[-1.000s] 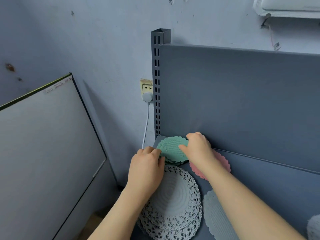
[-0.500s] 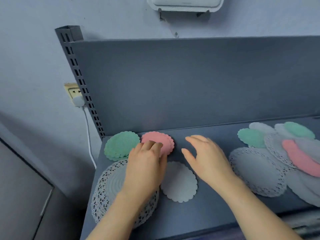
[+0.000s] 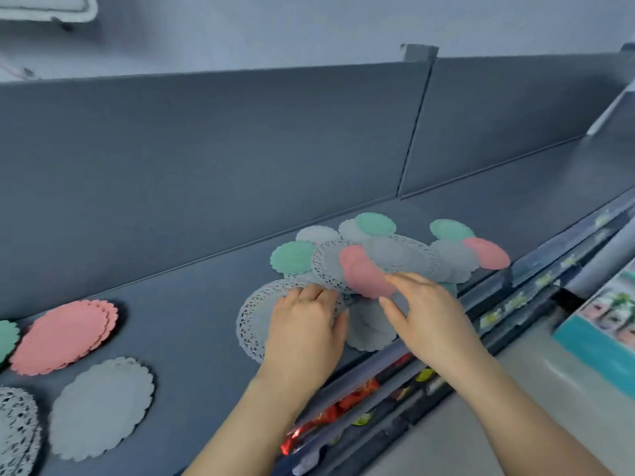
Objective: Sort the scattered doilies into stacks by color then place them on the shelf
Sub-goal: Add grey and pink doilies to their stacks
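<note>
A scattered heap of doilies lies on the grey shelf [image 3: 192, 304]: green ones [image 3: 292, 257], pink ones [image 3: 362, 273] and white ones, some lacy [image 3: 398, 254]. My left hand [image 3: 305, 329] rests with curled fingers on a large lacy white doily [image 3: 256, 321] at the heap's near left. My right hand [image 3: 426, 316] hovers over the heap with fingers spread, its fingertips at the pink doily's edge. At far left lie sorted stacks: pink [image 3: 63, 334], plain white [image 3: 101, 407], lacy white [image 3: 15, 431] and a green edge [image 3: 5, 340].
The shelf's grey back panel [image 3: 240, 149] rises behind the doilies. Below the front edge a lower shelf holds red and yellow wrapped goods [image 3: 347, 403]. A teal printed box [image 3: 604, 324] sits at the right. A bare stretch of shelf separates stacks and heap.
The view has swung right from the sorted stacks to the scattered heap. Both hands have left the stacks and now reach the heap.
</note>
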